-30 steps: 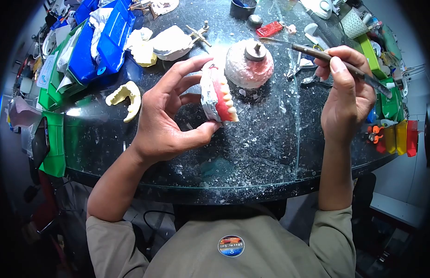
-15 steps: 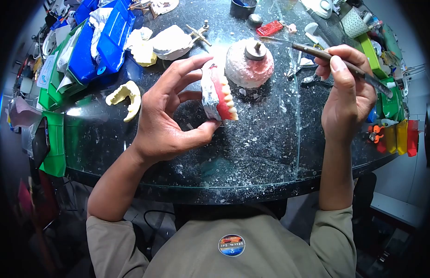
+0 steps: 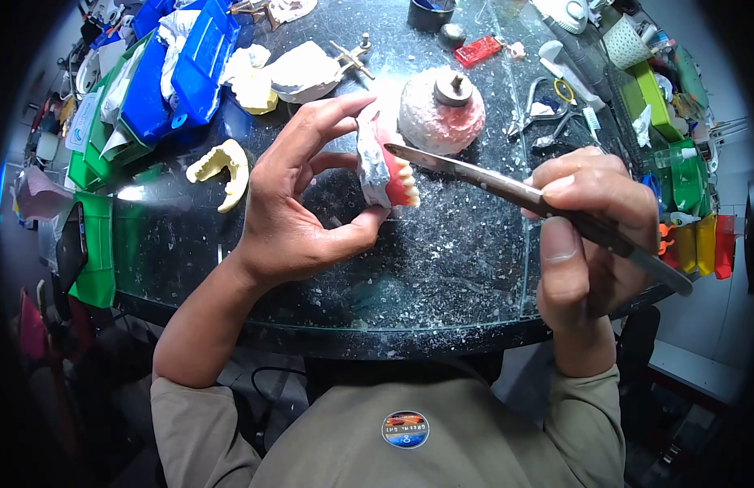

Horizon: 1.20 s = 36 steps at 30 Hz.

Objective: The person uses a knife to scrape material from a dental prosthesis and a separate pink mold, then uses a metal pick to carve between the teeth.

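Note:
Between its thumb and fingertips my left hand (image 3: pixel 291 191) grips a denture model (image 3: pixel 374 171): white plaster on one side, red-pink wax gum with a row of cream teeth facing right. My right hand (image 3: pixel 592 232) is closed around the wooden handle of a wax knife (image 3: pixel 507 193), held slantwise. The knife's blade tip overlaps the upper part of the pink wax in this view. Just beyond the model stands a burner (image 3: pixel 453 88) with a metal top, its round body crusted with white and pink. Part of the plaster is hidden behind my left fingers.
A cream horseshoe-shaped piece (image 3: pixel 222 172) lies left of my left hand. Blue bins (image 3: pixel 199 69) and a green bin (image 3: pixel 96 252) line the left side. Pliers (image 3: pixel 530 110), a red block (image 3: pixel 478 51) and a toothbrush (image 3: pixel 591 120) lie at the back right. White crumbs dot the black tabletop (image 3: pixel 466 268).
My right hand has come lower and turned, bringing the wax knife's tip leftward from beyond the burner to the denture model. My left hand still holds the model in nearly the same place.

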Tool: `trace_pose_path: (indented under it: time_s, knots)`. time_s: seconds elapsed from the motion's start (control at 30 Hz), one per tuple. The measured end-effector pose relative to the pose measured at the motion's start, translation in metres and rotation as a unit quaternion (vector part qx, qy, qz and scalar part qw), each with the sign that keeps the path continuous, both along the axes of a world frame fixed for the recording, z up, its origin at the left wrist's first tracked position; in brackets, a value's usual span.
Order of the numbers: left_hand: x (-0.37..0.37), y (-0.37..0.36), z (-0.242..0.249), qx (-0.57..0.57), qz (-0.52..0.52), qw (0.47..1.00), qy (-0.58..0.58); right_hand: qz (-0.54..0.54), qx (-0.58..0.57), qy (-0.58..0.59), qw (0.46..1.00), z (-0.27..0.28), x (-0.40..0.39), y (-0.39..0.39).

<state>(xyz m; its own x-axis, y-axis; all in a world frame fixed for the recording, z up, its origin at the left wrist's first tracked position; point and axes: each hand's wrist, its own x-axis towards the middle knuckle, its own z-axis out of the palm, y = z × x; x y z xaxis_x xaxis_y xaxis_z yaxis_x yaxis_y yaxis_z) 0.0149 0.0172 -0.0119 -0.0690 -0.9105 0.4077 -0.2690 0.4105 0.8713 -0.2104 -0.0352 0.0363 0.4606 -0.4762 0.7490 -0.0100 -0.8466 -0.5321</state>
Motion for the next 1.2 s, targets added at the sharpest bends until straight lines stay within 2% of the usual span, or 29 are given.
trace_pose_path:
  time_s: [1.2]
  knots:
    - [0.0014, 0.0002, -0.001, -0.007, -0.002, 1.0, -0.004, 0.004, -0.008, 0.0, 1.0, -0.0018, 0.0, 0.0009]
